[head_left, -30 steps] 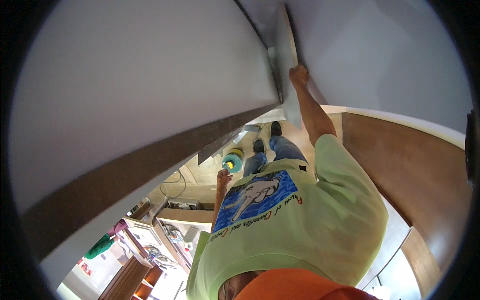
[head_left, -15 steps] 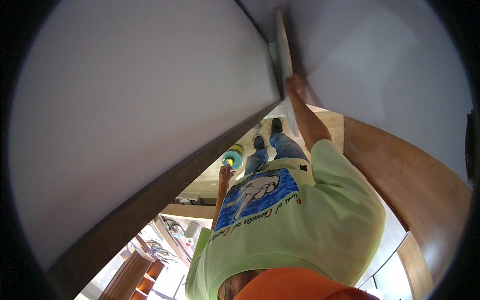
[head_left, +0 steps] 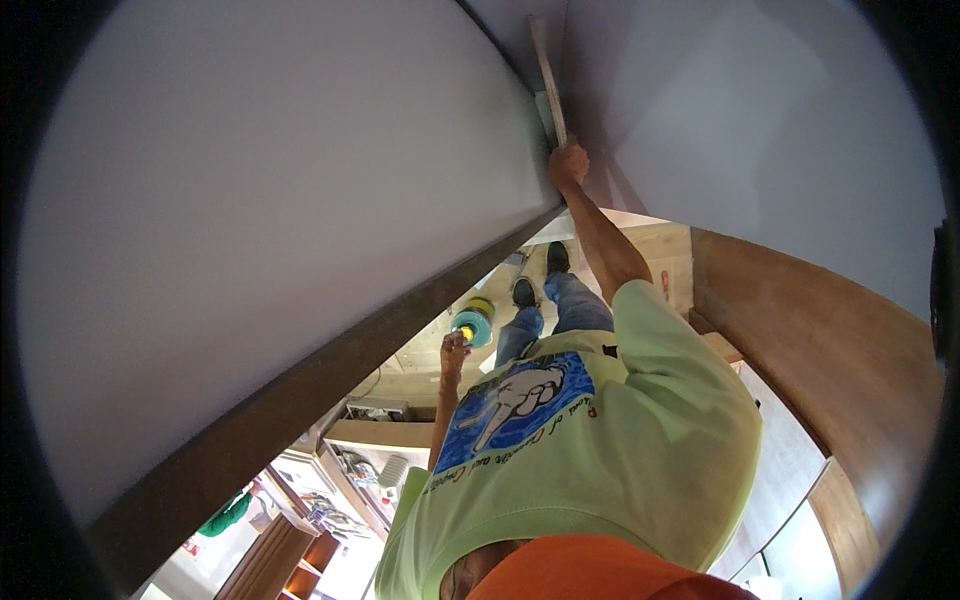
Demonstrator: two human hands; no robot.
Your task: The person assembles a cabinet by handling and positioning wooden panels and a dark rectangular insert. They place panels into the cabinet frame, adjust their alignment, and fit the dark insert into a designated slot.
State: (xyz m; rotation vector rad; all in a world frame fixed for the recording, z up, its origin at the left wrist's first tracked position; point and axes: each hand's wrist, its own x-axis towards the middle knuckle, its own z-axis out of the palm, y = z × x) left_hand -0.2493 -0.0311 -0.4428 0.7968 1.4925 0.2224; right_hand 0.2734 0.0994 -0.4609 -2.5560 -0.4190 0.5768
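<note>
My right hand (head_left: pixel 568 162) reaches up into a corner between large grey-white panels. Its fingers are wrapped round the lower end of a thin board (head_left: pixel 550 85), seen nearly edge-on with a pale, layered edge. The board stands upright, close to the corner. My left hand (head_left: pixel 454 352) is held low at my left side, fingers bent together; what they hold, if anything, is too small to make out. In the picture, just beyond those fingers, a round teal and yellow object (head_left: pixel 480 325) shows on the floor.
A large grey-white panel (head_left: pixel 290 190) with a dark edge (head_left: pixel 330 395) fills the left side. Another panel (head_left: pixel 760 120) and a brown wooden board (head_left: pixel 800 330) curve round the right. Shelves and clutter (head_left: pixel 345 505) stand at lower left. A small red item (head_left: pixel 665 283) lies on the wooden floor.
My right hand and the board have shifted slightly left. The board has turned from showing part of its face to nearly edge-on. My left hand has barely moved.
</note>
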